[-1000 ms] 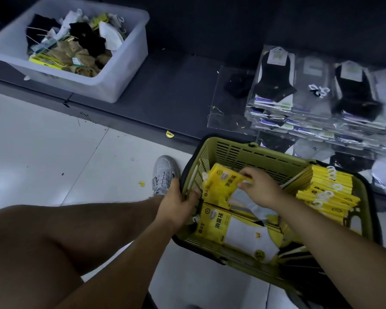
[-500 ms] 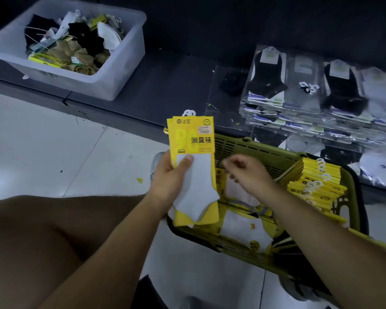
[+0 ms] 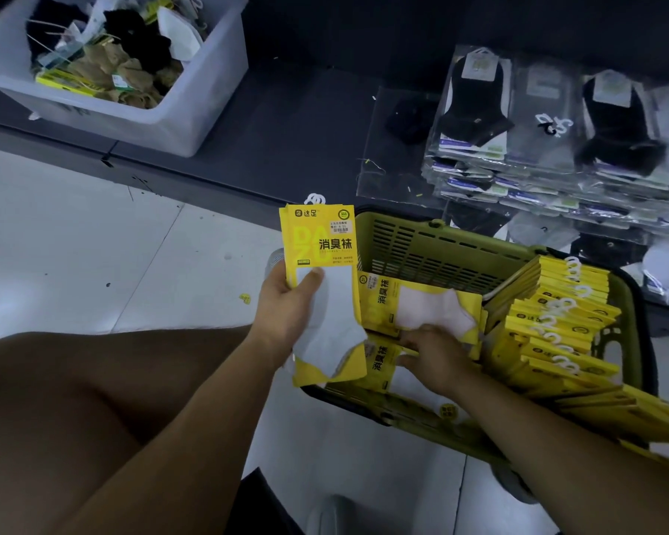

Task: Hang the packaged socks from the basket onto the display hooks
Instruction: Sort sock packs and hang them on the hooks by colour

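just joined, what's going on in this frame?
A person works over a green basket of yellow sock packs. The left hand holds a few packs upright at the basket's left side. The right hand is down in the basket, fingers at the edge of a pack lying flat; grip unclear. No display hooks in view.

Left grip [image 3: 286, 314], right grip [image 3: 437, 357] bare; forearms bare; 1 grey mesh sneaker [image 3: 274, 259]; dark fabric [image 3: 265, 500] at lower edge.

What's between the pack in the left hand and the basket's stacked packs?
In the head view, beside the held pack: flat sock packs in the basket, the right hand gripping one.
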{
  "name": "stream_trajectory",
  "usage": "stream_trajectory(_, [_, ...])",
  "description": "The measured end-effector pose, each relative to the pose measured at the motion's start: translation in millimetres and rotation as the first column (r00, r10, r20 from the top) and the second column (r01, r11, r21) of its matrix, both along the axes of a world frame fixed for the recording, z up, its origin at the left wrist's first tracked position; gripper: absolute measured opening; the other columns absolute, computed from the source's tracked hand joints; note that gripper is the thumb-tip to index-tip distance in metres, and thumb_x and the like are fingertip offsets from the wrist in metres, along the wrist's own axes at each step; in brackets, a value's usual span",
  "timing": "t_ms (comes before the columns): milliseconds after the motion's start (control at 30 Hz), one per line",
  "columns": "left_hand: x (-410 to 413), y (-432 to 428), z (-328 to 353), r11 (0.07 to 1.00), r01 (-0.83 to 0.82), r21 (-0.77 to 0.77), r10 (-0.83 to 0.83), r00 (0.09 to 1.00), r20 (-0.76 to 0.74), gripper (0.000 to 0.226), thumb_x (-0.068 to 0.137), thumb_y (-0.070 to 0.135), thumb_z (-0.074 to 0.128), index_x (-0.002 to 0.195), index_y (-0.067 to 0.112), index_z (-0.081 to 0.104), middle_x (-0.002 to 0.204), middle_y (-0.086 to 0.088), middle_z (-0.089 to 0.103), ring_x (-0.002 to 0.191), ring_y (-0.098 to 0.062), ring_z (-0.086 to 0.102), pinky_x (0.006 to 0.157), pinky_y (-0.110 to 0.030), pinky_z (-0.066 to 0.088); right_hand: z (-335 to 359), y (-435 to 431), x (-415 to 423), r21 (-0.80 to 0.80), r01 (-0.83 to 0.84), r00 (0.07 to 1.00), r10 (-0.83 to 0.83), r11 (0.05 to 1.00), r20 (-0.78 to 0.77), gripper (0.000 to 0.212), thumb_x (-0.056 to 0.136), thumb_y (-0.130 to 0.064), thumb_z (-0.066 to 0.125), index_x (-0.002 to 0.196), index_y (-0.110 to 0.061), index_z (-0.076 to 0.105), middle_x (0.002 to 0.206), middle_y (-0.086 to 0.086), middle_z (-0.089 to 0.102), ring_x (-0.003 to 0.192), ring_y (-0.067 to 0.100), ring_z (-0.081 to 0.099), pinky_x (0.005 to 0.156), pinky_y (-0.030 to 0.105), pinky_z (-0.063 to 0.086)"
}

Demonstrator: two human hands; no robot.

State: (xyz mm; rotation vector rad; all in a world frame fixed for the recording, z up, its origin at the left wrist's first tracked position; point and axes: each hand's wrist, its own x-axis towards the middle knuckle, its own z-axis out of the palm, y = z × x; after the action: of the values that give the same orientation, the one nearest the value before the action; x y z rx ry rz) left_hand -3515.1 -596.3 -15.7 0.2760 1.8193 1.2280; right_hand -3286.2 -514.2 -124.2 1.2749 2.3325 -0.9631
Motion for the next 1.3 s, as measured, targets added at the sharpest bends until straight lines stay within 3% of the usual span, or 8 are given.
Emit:
stream_trajectory(333, [-0.7, -2.3, 1.5, 1.000, 0.012, 0.010, -0.012, 1.000, -0.003, 0.008, 0.104, 0.028, 0.066, 0.109, 0.028, 0.072, 0.113, 0.000, 0.080, 0.106, -0.028, 0.075, 0.100, -0.059, 0.058, 3.1, 9.0, 7.7, -0.065, 0.119, 0.971, -0.130, 0.991, -0.199, 0.020, 0.098, -0.028, 0.065, 0.110, -0.012, 0.068, 0.107, 0.010, 0.069, 0.102, 0.032, 0.062, 0.077, 0.034, 0.044])
stream_trajectory(433, [-2.8, -3.7, 3.7, 1.000, -0.009, 0.019, 0.009, 1.000, -0.003, 0.014, 0.105, 0.027, 0.065, 0.118, 0.028, 0.070, 0.118, -0.002, 0.078, 0.110, -0.031, 0.074, 0.101, -0.060, 0.057, 20.0, 22.3, 4.9, -0.121, 0.265, 0.914, -0.289, 0.957, -0.286, 0.007, 0.101, -0.024, 0.060, 0.103, -0.019, 0.064, 0.091, 0.002, 0.060, 0.082, 0.016, 0.057, 0.072, 0.028, 0.035])
stream_trajectory(500, [-5.6, -5.8, 5.0, 0.999, -0.038, 0.028, 0.037, 0.999, 0.019, 0.014, 0.105, 0.026, 0.063, 0.118, 0.029, 0.070, 0.118, -0.004, 0.078, 0.111, -0.034, 0.073, 0.101, -0.062, 0.057, 37.1, 37.1, -1.1, -0.125, 0.395, 0.849, -0.414, 0.910, -0.328, 0.012, 0.101, -0.028, 0.058, 0.099, -0.016, 0.059, 0.086, 0.003, 0.058, 0.076, 0.019, 0.055, 0.060, 0.030, 0.035])
stream_trajectory(600, [-7.4, -6.6, 6.0, 0.998, -0.062, 0.019, 0.061, 0.998, 0.035, 0.013, 0.106, 0.026, 0.060, 0.115, 0.029, 0.069, 0.121, -0.007, 0.076, 0.112, -0.037, 0.072, 0.101, -0.065, 0.055, 70.4, 56.2, -13.1, -0.224, 0.568, 0.666, -0.602, 0.792, -0.440, 0.016, 0.100, -0.031, 0.060, 0.091, -0.017, 0.058, 0.093, 0.013, 0.067, 0.084, 0.030, 0.064, 0.065, 0.033, 0.043])
stream_trajectory(800, [3.5, -4.1, 11.0, 1.000, -0.001, 0.020, 0.000, 0.999, 0.040, 0.020, 0.090, 0.041, 0.058, 0.104, 0.041, 0.073, 0.120, -0.006, 0.074, 0.114, -0.035, 0.070, 0.105, -0.063, 0.053, 128.2, 54.7, -45.1, -0.574, 0.472, 0.349, -0.740, 0.669, -0.575, 0.006, 0.097, -0.015, 0.064, 0.092, -0.017, 0.066, 0.092, 0.002, 0.076, 0.084, 0.021, 0.072, 0.074, 0.037, 0.057])
stream_trajectory(1000, [20.3, 8.0, 12.6, 0.983, 0.035, 0.180, -0.068, 0.981, 0.180, 0.035, 0.096, 0.056, 0.053, 0.113, 0.036, 0.077, 0.119, -0.001, 0.080, 0.116, -0.024, 0.075, 0.101, -0.047, 0.058, 133.1, 25.6, -70.5, -0.569, 0.462, 0.416, -0.732, 0.681, -0.539, 0.006, 0.093, -0.013, 0.071, 0.092, -0.011, 0.066, 0.094, 0.009, 0.077, 0.090, 0.029, 0.073, 0.078, 0.042, 0.057])
stream_trajectory(1200, [26.2, 25.0, 35.3, 0.962, 0.066, 0.266, -0.093, 0.992, 0.088, 0.030, 0.107, 0.034, 0.060, 0.135, 0.024, 0.062, 0.125, 0.003, 0.078, 0.116, -0.020, 0.075, 0.101, -0.047, 0.059, 167.4, 36.2, -68.7, -0.439, 0.497, 0.410, -0.649, 0.748, -0.640, 0.026, 0.087, -0.034, 0.078, 0.074, -0.015, 0.065, 0.063, -0.012, 0.064, 0.059, -0.001, 0.059, 0.053, 0.015, 0.045])
stream_trajectory(1300, [31.1, 43.8, 63.8, 0.927, 0.134, 0.351, -0.144, 0.990, 0.000, 0.027, 0.106, 0.029, 0.063, 0.131, 0.020, 0.062, 0.127, -0.002, 0.076, 0.117, -0.023, 0.073, 0.102, -0.049, 0.059, 205.4, 57.8, -63.1, -0.310, 0.515, 0.440, -0.557, 0.799, -0.704, 0.032, 0.086, -0.042, 0.077, 0.086, -0.011, 0.069, 0.076, 0.002, 0.071, 0.068, 0.008, 0.063, 0.060, 0.026, 0.049])
